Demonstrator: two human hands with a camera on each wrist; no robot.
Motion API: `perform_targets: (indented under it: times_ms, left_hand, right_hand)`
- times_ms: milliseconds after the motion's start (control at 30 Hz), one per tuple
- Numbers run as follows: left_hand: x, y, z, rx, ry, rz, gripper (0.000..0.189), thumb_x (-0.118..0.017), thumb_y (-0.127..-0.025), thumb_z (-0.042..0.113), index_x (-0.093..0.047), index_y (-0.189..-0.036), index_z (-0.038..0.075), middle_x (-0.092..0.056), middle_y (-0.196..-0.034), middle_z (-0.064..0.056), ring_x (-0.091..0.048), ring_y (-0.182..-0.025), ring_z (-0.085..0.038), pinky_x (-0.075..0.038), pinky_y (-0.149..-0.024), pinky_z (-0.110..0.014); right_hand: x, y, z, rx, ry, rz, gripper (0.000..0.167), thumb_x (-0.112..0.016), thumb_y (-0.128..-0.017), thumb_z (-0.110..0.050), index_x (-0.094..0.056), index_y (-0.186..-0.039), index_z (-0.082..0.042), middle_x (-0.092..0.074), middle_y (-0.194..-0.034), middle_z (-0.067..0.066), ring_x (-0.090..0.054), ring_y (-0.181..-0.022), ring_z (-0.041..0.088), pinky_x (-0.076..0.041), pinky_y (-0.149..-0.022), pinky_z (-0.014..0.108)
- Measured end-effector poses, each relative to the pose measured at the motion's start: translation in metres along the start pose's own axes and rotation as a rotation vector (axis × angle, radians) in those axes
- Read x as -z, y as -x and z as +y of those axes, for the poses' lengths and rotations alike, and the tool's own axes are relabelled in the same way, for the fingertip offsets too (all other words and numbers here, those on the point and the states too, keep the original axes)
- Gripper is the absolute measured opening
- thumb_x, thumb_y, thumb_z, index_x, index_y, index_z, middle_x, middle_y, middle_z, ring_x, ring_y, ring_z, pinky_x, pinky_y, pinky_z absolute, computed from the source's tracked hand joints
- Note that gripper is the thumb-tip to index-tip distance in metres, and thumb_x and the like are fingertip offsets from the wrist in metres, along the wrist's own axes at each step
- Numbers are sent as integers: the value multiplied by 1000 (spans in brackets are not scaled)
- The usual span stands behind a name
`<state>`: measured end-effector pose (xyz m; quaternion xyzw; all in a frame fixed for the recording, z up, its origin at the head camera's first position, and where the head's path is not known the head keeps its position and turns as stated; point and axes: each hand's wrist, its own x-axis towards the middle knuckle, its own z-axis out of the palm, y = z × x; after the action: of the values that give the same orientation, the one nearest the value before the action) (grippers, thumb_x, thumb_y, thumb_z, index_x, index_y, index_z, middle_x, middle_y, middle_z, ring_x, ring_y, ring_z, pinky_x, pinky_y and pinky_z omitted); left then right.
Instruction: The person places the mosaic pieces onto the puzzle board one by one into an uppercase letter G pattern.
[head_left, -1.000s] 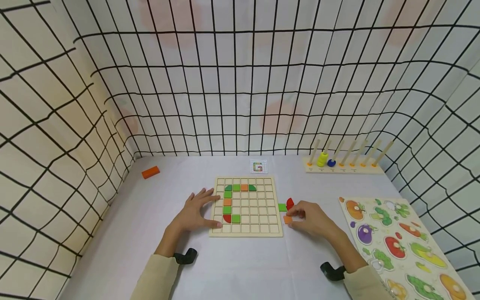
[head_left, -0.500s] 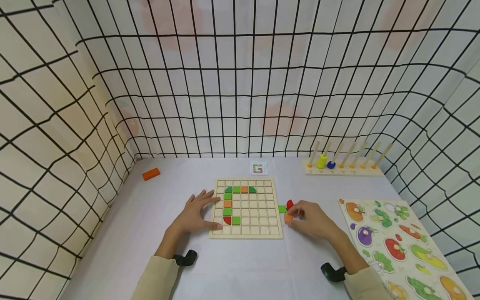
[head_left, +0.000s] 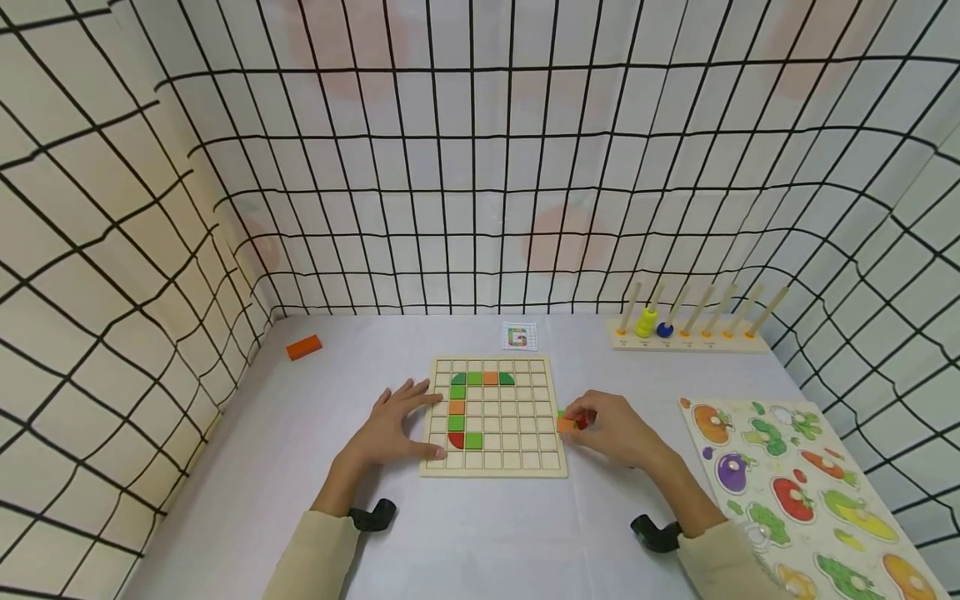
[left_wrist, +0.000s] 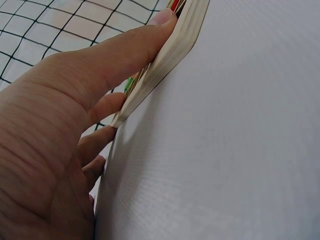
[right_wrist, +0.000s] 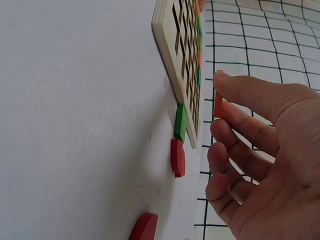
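Observation:
A wooden grid board [head_left: 517, 463] lies on the white table, with green, orange and red tiles set in its upper and left squares. My left hand [head_left: 384, 427] rests spread along its left edge, thumb and forefinger over the rim. Between thumb and forefinger, my right hand [head_left: 615, 427] pinches an orange square tile [right_wrist: 218, 104], raised just off the board's right edge. Under it on the table, the right wrist view shows a green tile [right_wrist: 180, 122] by the board, with a red rounded tile [right_wrist: 177, 158] touching it and another red piece [right_wrist: 144, 228] nearer.
A small pattern card [head_left: 519, 337] lies behind the board. An orange block [head_left: 303, 347] is at back left, a peg stand [head_left: 688, 342] with yellow and blue rings at back right. A vegetable puzzle board [head_left: 813, 533] covers the right side. Black netting surrounds the table.
My right hand has lifted the orange tile from the table and moved it slightly left and toward the board's edge. The left hand stays in place on the board.

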<state>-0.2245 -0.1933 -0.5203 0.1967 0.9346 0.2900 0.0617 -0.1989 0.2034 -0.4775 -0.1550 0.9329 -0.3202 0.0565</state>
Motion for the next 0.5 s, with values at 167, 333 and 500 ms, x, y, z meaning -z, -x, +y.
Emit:
perform_targets:
  times_ms: [167, 333, 500]
  left_hand:
    - [0, 0, 1, 3, 2, -4, 92, -85, -70, 60, -55, -150, 26, -35, -168, -5, -18, -160, -33, -6, -129, -62]
    - [0, -1, 1, 10, -6, -1, 92, -86, -69, 60, -55, -150, 26, -34, -168, -5, -18, -161, -32, -6, -129, -62]
    - [0, -1, 1, 13, -9, -1, 91, -85, -70, 59, -56, -149, 26, -34, -168, -5, -17, -161, -31, -5, -129, -62]
  right_hand:
    - [-4, -5, -11, -32, -37, -19, 25, -85, -85, -22, -75, -107, -15, -65, -89, -3, -53, -82, 18, -43, -68, 26]
    - [-12, -11, -20, -44, -43, -44, 24, -84, -86, -24, -75, -107, -18, -62, -85, -3, -51, -78, 16, -42, -64, 27]
    - [-22, -17, -29, -24, -69, -64, 25, -85, -84, -24, -75, -106, -18, -67, -93, -6, -53, -84, 16, -45, -70, 30]
